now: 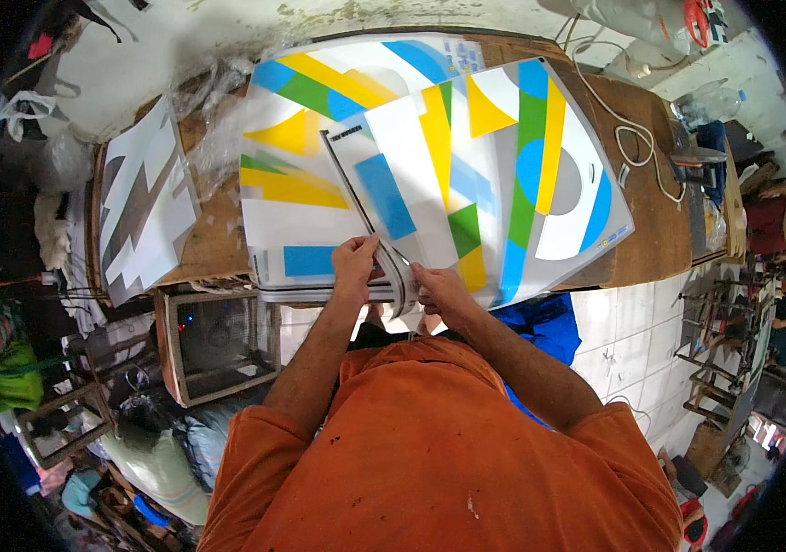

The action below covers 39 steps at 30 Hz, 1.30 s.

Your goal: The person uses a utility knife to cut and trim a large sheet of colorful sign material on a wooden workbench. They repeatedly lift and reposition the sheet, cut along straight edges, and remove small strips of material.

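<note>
A clear plastic sheet printed in blue, yellow, green and white [522, 175] lies at a slant over other printed sheets [296, 198] on the table. Its near left corner, edged with dark stripes, curls upward in front of me. My left hand [356, 265] is closed on this striped edge, thumb and fingers pinching it. Just to the right and a little nearer, my right hand [442, 293] grips the curled near border, its fingertips partly hidden by the plastic. Blue rectangles show on both the upper sheet and the one beneath.
Cut white-and-grey sheets [154, 198] lie at the table's left, beside crumpled clear plastic [223, 115]. A pale cable [646, 147] loops over the brown tabletop [646, 235] at right. Below the left edge stands a mesh-sided wooden frame [218, 345]; blue fabric [545, 327] hangs near my right arm.
</note>
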Motion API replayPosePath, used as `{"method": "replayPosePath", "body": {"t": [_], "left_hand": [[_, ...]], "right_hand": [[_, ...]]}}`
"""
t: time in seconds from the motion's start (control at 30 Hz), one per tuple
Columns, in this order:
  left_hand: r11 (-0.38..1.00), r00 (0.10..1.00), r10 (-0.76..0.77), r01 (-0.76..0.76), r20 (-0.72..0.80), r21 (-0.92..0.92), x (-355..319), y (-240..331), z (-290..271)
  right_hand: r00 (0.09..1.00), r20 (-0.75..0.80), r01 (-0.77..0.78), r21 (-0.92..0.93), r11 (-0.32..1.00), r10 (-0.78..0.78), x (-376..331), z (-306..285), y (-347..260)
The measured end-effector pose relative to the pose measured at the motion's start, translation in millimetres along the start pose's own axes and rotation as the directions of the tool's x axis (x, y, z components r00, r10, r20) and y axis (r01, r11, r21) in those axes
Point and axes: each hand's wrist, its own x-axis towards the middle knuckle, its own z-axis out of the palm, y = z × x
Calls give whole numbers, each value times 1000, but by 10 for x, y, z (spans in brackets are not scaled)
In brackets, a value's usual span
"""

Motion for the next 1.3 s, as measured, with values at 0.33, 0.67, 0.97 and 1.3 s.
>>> {"method": "replayPosePath", "body": {"t": [0.33,0.67,0.97,1.3], "left_hand": [[998,998,60,-60,-35,-7,13,-38,20],[991,998,-68,65,-15,-117,-127,83,12],[994,990,-88,95,108,-59,-245,328,-171],[983,956,-152,173,249,-65,-516,633,-368]], "right_hand": [[993,-90,-62,136,989,75,279,211,-132],[976,-214,9,216,976,38,404,500,-201],[972,-207,134,98,986,-111,734,661,-393],[969,-209,165,144,976,-133,1005,927,-734]]}}
